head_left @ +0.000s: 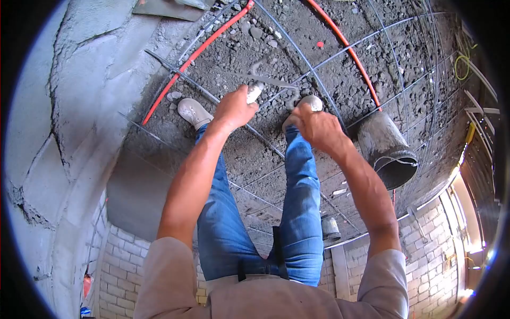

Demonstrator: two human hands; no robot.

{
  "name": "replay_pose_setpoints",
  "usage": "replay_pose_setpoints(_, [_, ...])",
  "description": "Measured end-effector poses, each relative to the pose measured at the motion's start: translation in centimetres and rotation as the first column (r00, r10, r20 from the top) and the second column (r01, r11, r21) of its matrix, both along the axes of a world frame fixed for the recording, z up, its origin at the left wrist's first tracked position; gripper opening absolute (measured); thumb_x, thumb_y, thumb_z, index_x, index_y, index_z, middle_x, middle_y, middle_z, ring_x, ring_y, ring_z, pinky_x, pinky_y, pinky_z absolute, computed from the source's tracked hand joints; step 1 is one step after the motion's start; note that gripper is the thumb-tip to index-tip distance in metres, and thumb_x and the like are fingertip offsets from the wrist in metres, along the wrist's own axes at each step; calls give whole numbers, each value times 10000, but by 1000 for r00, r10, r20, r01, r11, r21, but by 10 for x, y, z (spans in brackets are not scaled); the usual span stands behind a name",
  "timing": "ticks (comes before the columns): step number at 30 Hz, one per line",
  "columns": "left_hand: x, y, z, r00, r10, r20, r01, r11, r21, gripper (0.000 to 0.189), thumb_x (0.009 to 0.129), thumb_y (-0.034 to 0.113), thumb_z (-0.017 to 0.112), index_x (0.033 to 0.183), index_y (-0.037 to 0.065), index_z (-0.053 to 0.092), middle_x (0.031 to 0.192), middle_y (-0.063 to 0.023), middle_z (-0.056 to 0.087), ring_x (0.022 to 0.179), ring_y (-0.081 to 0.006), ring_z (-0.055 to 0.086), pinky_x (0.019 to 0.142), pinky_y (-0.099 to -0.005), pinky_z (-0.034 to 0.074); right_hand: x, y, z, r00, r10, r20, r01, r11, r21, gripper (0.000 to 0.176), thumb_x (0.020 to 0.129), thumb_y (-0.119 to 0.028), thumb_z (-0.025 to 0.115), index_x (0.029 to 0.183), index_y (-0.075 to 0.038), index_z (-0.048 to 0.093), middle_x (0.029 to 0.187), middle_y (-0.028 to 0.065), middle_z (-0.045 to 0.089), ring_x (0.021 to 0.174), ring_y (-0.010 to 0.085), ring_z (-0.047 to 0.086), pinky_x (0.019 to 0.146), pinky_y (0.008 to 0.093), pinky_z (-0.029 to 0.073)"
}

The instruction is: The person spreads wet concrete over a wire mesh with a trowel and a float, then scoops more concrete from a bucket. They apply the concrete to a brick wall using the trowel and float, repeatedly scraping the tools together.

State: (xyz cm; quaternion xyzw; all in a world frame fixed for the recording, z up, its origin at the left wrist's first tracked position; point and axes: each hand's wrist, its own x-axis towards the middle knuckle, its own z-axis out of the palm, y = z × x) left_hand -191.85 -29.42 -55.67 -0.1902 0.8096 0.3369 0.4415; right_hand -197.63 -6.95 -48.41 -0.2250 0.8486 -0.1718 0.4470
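Left hand (234,109) fisted on pale-handled steel hook tool (272,80), left of grey bucket (388,151); right hand (314,125) pinches thin tie wire, likely steadying it on grey steel mesh (317,68)

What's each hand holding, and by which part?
Left hand grips a hooked tool by its pale handle. Right hand is closed down at the mesh; whether it pinches a wire cannot be told.
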Motion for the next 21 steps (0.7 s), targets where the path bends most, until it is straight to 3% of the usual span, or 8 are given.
replay_pose_setpoints(1, [4, -1, 1, 1000, -1, 0, 1, 1000, 15, 465, 791, 256, 661, 1146, -21, 548, 1033, -278, 662, 1004, -430, 638, 895, -477, 492, -1, 9, -7, 998, 27, 50, -33, 992, 122, 340, 977, -379, 532, 1046, -46, 534, 744, 192, 676, 752, 404, 683, 632, 515, 540])
replay_pose_setpoints(6, [13, -7, -10, 988, 136, 73, -146, 979, 145, 459, 773, 263, 663, 1134, -6, 572, 1053, -257, 669, 1019, -399, 647, 903, -458, 497, 5, -3, 22, 990, -114, -79, 99, 980, -171, 334, 979, -392, 530, 995, -59, 508, 678, 198, 633, 667, 406, 658, 594, 496, 536])
replay_pose_setpoints(9, [11, -4, -10, 993, 107, -51, -101, 989, 111, 394, 781, 243, 661, 1077, -9, 600, 993, -247, 670, 951, -395, 655, 840, -437, 499, 9, 9, -17, 997, 10, 82, -23, 986, 168, 316, 984, -389, 521, 1018, -75, 518, 734, 218, 652, 715, 421, 662, 641, 502, 537])
replay_pose_setpoints(10, [11, -6, -9, 992, 105, 70, -115, 982, 153, 386, 783, 243, 657, 1069, -10, 602, 991, -249, 669, 955, -391, 656, 836, -435, 499, 7, 22, -21, 1000, 10, 17, -9, 998, -62, 323, 986, -394, 514, 1026, -74, 517, 738, 223, 655, 716, 423, 661, 643, 506, 535])
replay_pose_setpoints(11, [21, -5, -13, 998, 30, -63, -26, 998, 58, 391, 780, 234, 659, 1083, -8, 606, 984, -248, 671, 952, -385, 659, 837, -425, 499, -2, 11, -19, 1000, 26, 9, -25, 996, -80, 323, 986, -394, 514, 1026, -74, 517, 738, 223, 655, 716, 423, 661, 643, 506, 535])
replay_pose_setpoints(14, [21, -9, -18, 996, 94, -8, -92, 987, 134, 418, 775, 223, 670, 1124, 2, 607, 994, -246, 673, 947, -381, 661, 841, -417, 498, -2, -6, 23, 995, -78, 63, 82, 994, -69, 328, 981, -381, 520, 1045, -59, 540, 765, 221, 663, 749, 422, 664, 666, 509, 533])
replay_pose_setpoints(18, [18, -12, -20, 989, 142, -37, -131, 968, 214, 417, 776, 230, 670, 1119, 2, 607, 1003, -236, 676, 956, -365, 664, 836, -413, 499, 5, 11, -17, 998, -36, 46, 36, 999, -1, 316, 985, -372, 514, 993, -57, 526, 770, 237, 652, 768, 441, 658, 673, 521, 527])
replay_pose_setpoints(21, [38, -7, -33, 989, 133, -62, -113, 961, 251, 374, 799, 195, 666, 1107, -7, 600, 857, -145, 676, 724, -233, 648, 694, -373, 518, 2, 5, 4, 992, -103, 73, 110, 990, -92, 322, 986, -372, 516, 998, -51, 525, 770, 244, 649, 782, 451, 648, 683, 521, 519])
